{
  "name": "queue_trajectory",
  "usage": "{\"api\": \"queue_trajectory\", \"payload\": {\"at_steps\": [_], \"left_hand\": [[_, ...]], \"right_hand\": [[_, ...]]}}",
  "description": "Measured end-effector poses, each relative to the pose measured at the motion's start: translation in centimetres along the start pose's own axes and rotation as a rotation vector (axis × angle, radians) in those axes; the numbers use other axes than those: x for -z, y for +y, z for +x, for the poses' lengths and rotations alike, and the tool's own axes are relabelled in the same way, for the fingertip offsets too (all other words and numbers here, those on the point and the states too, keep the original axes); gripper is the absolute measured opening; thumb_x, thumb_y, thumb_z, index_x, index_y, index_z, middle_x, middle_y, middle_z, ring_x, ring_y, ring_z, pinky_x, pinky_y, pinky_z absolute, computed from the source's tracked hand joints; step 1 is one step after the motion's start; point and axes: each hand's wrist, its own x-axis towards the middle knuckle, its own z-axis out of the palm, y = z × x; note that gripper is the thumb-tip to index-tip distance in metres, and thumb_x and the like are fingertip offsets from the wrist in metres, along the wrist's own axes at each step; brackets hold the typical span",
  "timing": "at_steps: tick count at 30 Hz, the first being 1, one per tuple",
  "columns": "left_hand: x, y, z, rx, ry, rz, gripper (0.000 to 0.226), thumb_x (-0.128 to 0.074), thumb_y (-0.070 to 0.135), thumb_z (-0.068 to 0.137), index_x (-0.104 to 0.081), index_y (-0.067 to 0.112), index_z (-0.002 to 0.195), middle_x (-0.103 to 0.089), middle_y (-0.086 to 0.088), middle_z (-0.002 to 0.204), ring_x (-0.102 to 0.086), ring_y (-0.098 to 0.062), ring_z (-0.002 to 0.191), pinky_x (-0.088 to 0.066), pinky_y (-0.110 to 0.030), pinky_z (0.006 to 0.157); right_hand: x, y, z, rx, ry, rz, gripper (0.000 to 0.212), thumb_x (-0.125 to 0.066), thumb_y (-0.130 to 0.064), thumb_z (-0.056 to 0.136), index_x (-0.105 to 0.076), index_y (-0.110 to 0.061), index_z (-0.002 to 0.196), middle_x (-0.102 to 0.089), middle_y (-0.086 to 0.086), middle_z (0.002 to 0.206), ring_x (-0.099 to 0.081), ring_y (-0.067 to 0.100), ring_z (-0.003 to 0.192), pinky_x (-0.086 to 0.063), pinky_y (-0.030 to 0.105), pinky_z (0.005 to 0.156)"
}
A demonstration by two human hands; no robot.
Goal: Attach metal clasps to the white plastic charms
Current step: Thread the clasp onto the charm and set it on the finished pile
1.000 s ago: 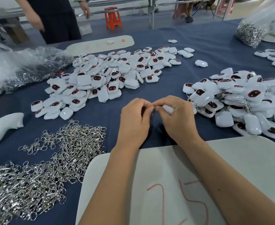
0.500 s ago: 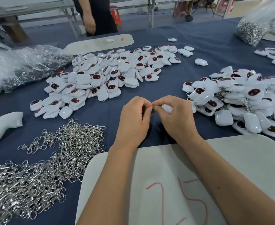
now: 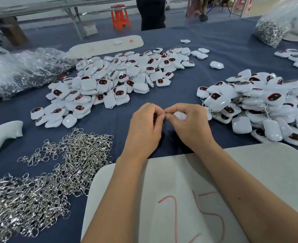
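Hands meet over the blue cloth. The right hand curls round one white charm, likely to keep it from wobbling. The left hand pinches a tiny clasp at the charm's edge. Loose clasps lie near on the left, and bare charms just ahead, so both are easy to grab.

clasps: loose silver metal clasp heap, lower left
bare charms: white plastic charm pile, upper centre
clasped charms: second charm pile, right
board: pale numbered board, bottom centre, under forearms
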Motion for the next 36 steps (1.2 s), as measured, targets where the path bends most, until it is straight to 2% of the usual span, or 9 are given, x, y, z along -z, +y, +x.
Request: {"api": "queue_trajectory", "payload": {"at_steps": [4, 7, 9, 12, 14, 17, 21, 31, 36], "left_hand": [[-0.19, -0.05, 0.00, 0.013, 0.019, -0.006, 0.011, -0.061, 0.010, 0.096, -0.062, 0.016, 0.087, -0.064, 0.006, 0.086, -0.061, -0.013, 0.081, -0.051, -0.037, 0.073], [-0.21, -0.02, 0.05, 0.000, 0.039, -0.035, 0.012, -0.062, 0.010, 0.095, -0.062, 0.017, 0.086, -0.064, 0.008, 0.085, -0.062, -0.012, 0.081, -0.051, -0.033, 0.072], [-0.24, 0.09, -0.03, -0.013, 0.049, -0.040, 0.012, -0.062, 0.011, 0.095, -0.062, 0.018, 0.086, -0.064, 0.009, 0.084, -0.061, -0.013, 0.081, -0.049, -0.028, 0.071], [-0.36, 0.20, 0.00, -0.016, 0.055, -0.050, 0.011, -0.063, 0.013, 0.096, -0.062, 0.018, 0.087, -0.064, 0.009, 0.084, -0.061, -0.014, 0.080, -0.046, -0.021, 0.069], [-0.40, 0.22, 0.04, -0.012, 0.050, -0.053, 0.010, -0.063, 0.013, 0.096, -0.063, 0.018, 0.088, -0.065, 0.008, 0.084, -0.061, -0.013, 0.080, -0.046, -0.020, 0.069], [-0.33, 0.18, -0.02, -0.003, 0.044, -0.057, 0.010, -0.063, 0.013, 0.096, -0.063, 0.018, 0.088, -0.065, 0.008, 0.084, -0.061, -0.013, 0.081, -0.046, -0.020, 0.070], [-0.40, 0.20, -0.14, 0.004, 0.072, -0.067, 0.010, -0.063, 0.013, 0.095, -0.064, 0.019, 0.087, -0.065, 0.010, 0.082, -0.062, -0.012, 0.079, -0.045, -0.017, 0.068], [-0.44, -0.14, -0.05, -0.008, 0.117, -0.084, 0.012, -0.061, 0.016, 0.096, -0.067, 0.023, 0.088, -0.066, 0.012, 0.085, -0.069, -0.015, 0.076, -0.055, -0.037, 0.070], [-0.44, 0.19, -0.02, 0.027, 0.153, -0.085, 0.016, -0.059, 0.011, 0.098, -0.066, 0.020, 0.089, -0.066, 0.011, 0.076, -0.067, -0.013, 0.076, -0.054, -0.036, 0.073]], "right_hand": [[0.00, -0.04, 0.15, -0.009, -0.021, 0.040, 0.015, -0.071, -0.007, 0.094, -0.083, -0.016, 0.094, -0.078, -0.013, 0.087, -0.071, 0.002, 0.088, -0.053, 0.016, 0.085], [0.39, 0.08, 0.40, -0.046, -0.102, 0.115, 0.019, -0.067, -0.007, 0.095, -0.081, -0.016, 0.088, -0.075, -0.015, 0.076, -0.066, -0.003, 0.070, -0.047, 0.009, 0.070], [0.61, 0.20, 0.42, -0.052, -0.114, 0.156, 0.020, -0.066, -0.007, 0.096, -0.080, -0.016, 0.083, -0.072, -0.016, 0.071, -0.063, -0.002, 0.063, -0.044, 0.008, 0.066], [0.65, 0.25, 0.26, -0.031, -0.077, 0.170, 0.019, -0.067, -0.007, 0.096, -0.079, -0.015, 0.083, -0.073, -0.015, 0.072, -0.063, -0.001, 0.064, -0.045, 0.009, 0.067], [0.45, 0.15, 0.13, 0.012, -0.043, 0.130, 0.017, -0.068, -0.006, 0.095, -0.079, -0.015, 0.085, -0.075, -0.014, 0.075, -0.068, 0.000, 0.072, -0.046, 0.009, 0.071], [0.12, 0.01, -0.04, 0.118, 0.036, 0.005, 0.014, -0.070, -0.005, 0.093, -0.079, -0.014, 0.088, -0.076, -0.010, 0.082, -0.070, 0.006, 0.085, -0.052, 0.018, 0.081], [-0.17, -0.01, -0.14, 0.258, 0.140, -0.165, 0.013, -0.071, -0.004, 0.093, -0.079, -0.012, 0.088, -0.072, -0.004, 0.082, -0.067, 0.014, 0.078, -0.053, 0.033, 0.075], [-0.10, -0.19, -0.27, 0.325, 0.191, -0.248, 0.012, -0.069, -0.005, 0.095, -0.079, -0.011, 0.091, -0.071, 0.000, 0.084, -0.065, 0.019, 0.075, -0.053, 0.038, 0.070], [-0.25, -0.30, -0.24, 0.324, 0.215, -0.196, 0.012, -0.070, -0.004, 0.095, -0.078, -0.010, 0.089, -0.072, -0.001, 0.084, -0.065, 0.016, 0.077, -0.052, 0.032, 0.073]]}}
